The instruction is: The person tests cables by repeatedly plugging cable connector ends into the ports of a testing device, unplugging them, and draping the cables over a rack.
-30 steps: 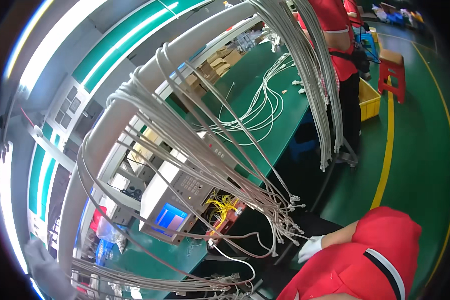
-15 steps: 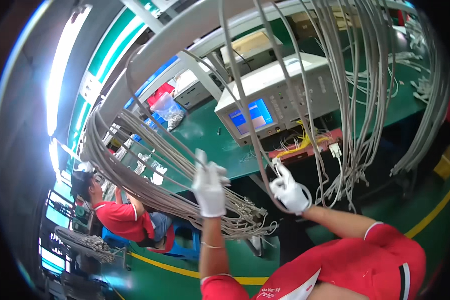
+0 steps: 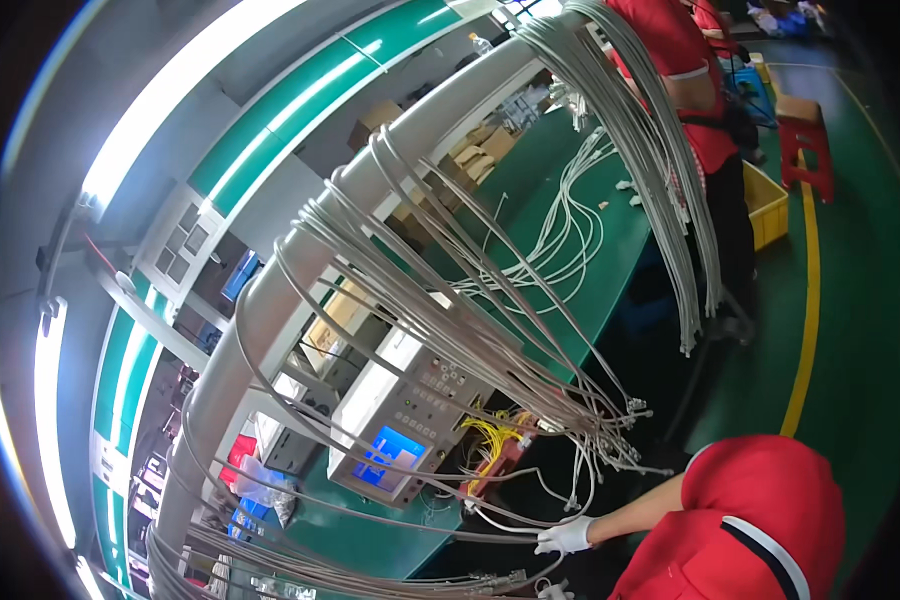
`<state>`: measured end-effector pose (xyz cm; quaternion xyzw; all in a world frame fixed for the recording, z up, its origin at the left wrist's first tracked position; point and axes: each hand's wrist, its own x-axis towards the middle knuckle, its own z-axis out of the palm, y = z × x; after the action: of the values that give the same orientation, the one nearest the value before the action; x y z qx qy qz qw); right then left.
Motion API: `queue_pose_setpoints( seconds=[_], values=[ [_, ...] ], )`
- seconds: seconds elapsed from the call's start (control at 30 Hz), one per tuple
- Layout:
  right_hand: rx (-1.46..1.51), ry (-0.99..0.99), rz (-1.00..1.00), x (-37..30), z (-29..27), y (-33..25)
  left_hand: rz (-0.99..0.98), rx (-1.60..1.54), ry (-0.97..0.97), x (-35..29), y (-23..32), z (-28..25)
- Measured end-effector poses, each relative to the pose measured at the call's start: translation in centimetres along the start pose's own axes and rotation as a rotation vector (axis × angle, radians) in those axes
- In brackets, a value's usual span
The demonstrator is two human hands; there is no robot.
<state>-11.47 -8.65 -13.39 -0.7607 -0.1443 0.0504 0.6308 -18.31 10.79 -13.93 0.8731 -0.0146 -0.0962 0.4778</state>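
Note:
My right hand (image 3: pixel 565 537), in a white glove, reaches in from the lower right. Its fingers are closed around a grey cable (image 3: pixel 410 523) that runs down from the overhead rail. A paler cable loop (image 3: pixel 515 517) passes just above the glove. A small white shape (image 3: pixel 554 590) shows at the lower edge; I cannot make out whether it is my left glove or a plug. Close by lie the ends of a low bundle of grey cables (image 3: pixel 470 583). More grey cables (image 3: pixel 440 335) hang from the rail, their plugs bunched above my right hand.
A thick pale rail (image 3: pixel 260 305) curves across the view. Behind the cables, a test instrument (image 3: pixel 410 420) with a blue screen stands on the green bench (image 3: pixel 355 540), beside yellow wires (image 3: pixel 490 440). At the upper right are a co-worker (image 3: pixel 680 60), a yellow crate (image 3: pixel 765 207) and a red stool (image 3: pixel 805 150).
The view has swung to the right and tilted, so the instrument now sits lower left. My left hand has left clear view. My right hand now appears near the lower edge.

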Motion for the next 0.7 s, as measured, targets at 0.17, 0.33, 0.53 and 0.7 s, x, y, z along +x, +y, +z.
queue_pose_setpoints(
  seconds=[0.17,0.33,0.53,0.7],
  values=[
    [-0.074,-0.064,-0.134,1.3,-4.6,3.4,-0.253,-1.493,-0.717,0.0,3.2,0.4],
    [0.838,-0.527,0.702,1.3,-7.4,0.5,-0.43,-0.446,-0.093,0.5,13.9,-1.6],
    [0.184,-0.033,0.186,0.0,-4.1,-0.9,-0.262,0.092,-0.955,1.5,8.4,0.0],
    [0.498,-0.078,0.267,1.1,-4.6,0.3,-0.035,0.582,-1.075,0.5,8.0,4.3]
  ],
)
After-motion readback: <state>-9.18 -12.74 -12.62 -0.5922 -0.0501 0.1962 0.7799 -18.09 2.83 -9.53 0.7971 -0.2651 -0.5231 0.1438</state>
